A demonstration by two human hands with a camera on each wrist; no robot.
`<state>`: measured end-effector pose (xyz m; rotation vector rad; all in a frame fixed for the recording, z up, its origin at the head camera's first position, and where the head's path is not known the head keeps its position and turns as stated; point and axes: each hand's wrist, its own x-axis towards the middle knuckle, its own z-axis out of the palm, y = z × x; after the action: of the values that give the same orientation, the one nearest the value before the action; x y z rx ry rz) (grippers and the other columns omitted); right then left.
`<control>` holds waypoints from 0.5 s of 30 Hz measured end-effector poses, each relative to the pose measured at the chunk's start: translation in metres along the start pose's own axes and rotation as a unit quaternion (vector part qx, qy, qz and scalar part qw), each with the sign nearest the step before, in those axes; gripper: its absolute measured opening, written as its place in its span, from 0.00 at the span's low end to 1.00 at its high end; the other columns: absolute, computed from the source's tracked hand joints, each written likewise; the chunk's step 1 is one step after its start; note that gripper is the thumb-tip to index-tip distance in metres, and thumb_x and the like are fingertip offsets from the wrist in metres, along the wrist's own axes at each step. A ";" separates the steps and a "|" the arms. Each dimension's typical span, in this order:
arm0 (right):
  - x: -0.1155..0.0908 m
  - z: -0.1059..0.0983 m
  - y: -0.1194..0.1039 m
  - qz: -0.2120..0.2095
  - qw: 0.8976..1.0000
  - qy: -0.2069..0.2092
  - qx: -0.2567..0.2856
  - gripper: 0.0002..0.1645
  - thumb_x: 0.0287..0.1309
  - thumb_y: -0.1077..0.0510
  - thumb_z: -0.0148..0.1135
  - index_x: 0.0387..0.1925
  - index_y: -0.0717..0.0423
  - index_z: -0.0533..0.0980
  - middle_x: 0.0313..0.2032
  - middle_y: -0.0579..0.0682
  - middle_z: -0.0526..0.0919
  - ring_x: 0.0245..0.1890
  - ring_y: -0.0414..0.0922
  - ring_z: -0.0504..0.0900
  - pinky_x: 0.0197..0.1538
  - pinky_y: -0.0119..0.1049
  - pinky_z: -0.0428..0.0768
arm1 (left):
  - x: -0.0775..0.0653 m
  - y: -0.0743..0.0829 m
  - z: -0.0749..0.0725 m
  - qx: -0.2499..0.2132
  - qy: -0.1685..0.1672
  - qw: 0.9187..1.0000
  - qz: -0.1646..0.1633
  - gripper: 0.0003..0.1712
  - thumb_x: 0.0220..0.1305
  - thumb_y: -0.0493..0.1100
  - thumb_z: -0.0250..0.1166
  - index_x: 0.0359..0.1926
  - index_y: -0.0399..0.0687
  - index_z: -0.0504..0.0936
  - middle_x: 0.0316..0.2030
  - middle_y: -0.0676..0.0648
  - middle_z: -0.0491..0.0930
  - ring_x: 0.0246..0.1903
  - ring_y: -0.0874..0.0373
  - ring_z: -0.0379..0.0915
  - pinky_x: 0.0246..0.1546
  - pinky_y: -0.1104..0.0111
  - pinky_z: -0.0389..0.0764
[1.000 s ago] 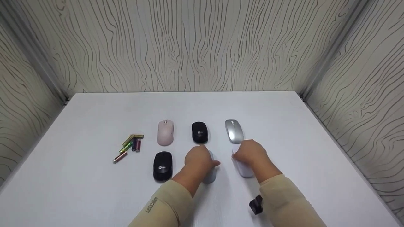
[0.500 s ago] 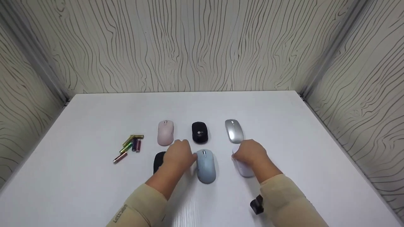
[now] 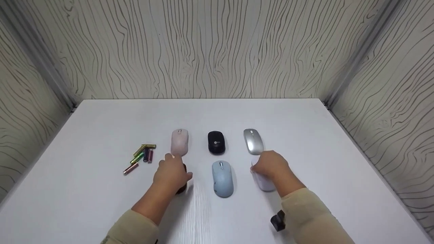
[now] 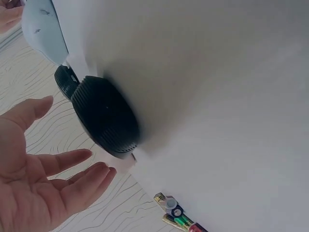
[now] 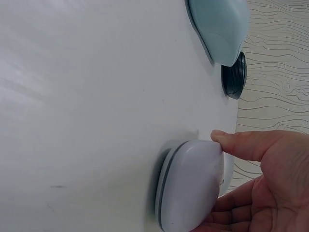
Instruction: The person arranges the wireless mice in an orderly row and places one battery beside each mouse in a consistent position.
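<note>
My left hand (image 3: pixel 170 173) hovers over the near black computer mouse (image 4: pixel 106 116), hiding most of it in the head view. In the left wrist view its thumb and fingers are spread, apart from the mouse's sides. My right hand (image 3: pixel 271 164) holds a white mouse (image 5: pixel 190 186) on the table, thumb on one side and fingers on the other. Between the hands lies a light blue mouse (image 3: pixel 223 179). Behind them, a pink mouse (image 3: pixel 179 142), a second black mouse (image 3: pixel 216 142) and a silver mouse (image 3: pixel 253 141) form a back row.
Several coloured batteries (image 3: pixel 138 157) lie loosely grouped on the white table (image 3: pixel 84 203), left of the mice. A small black object (image 3: pixel 278 221) sits beside the right sleeve. Patterned panels (image 3: pixel 200 51) stand behind the table and at both sides.
My left hand has left the light blue mouse and moved left to the near black mouse. My right hand stays on the white mouse.
</note>
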<state>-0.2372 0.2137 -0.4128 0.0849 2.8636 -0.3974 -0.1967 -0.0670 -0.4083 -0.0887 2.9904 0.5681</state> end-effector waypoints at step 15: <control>-0.001 0.000 -0.001 -0.010 1.000 -0.003 -0.006 0.21 0.44 0.47 0.66 0.29 0.63 0.80 0.25 0.51 0.80 0.25 0.46 0.75 0.30 0.42 0.75 | -0.002 -0.016 -0.001 0.011 -0.030 0.999 -0.001 0.41 0.46 0.52 0.71 0.54 0.27 0.69 0.45 0.31 0.72 0.44 0.42 0.73 0.45 0.51 0.75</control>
<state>-0.2366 0.2129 -0.4123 0.0532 2.8618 -0.3840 -0.1934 -0.0817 -0.4132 -0.0723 2.9383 0.5272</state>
